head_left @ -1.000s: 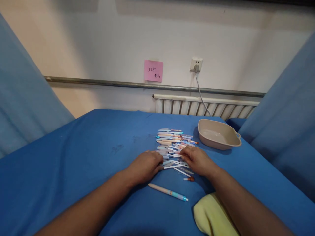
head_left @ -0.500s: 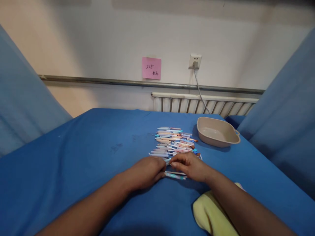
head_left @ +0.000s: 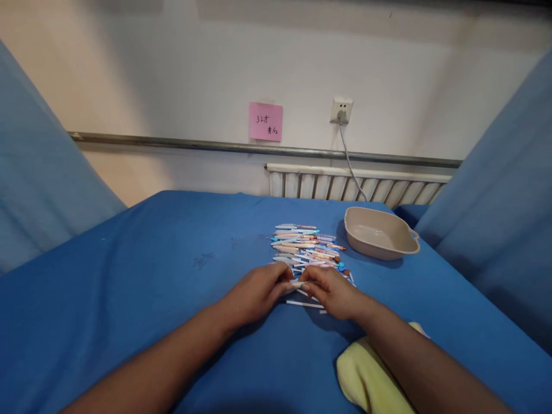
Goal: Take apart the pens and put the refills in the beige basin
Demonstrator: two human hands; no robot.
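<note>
My left hand (head_left: 263, 290) is closed in a pinch on the left part of a light-coloured pen (head_left: 295, 284). The fingers of my right hand (head_left: 330, 290) close on its right end, so the fingertips of both hands nearly meet. Much of that pen is hidden. Just beyond my hands lies a column of many pens (head_left: 297, 244), side by side, in white, peach, blue and brown. Nearer to me, a thin white stick (head_left: 304, 304) rests on the blue cloth, partly beneath my right hand.
A beige plastic basin (head_left: 379, 230) stands at the back right of the blue-covered bed (head_left: 150, 287). Under my right forearm lies a yellow cloth (head_left: 366, 374). Blue curtains (head_left: 495, 201) hang at both sides. Behind are a radiator (head_left: 323, 183), a rail and a plugged socket (head_left: 341, 110).
The patterned pen that lay in front of my hands is gone from that spot, while the thin white stick stays. My left hand has turned and risen slightly, bringing its fingertips close to my right.
</note>
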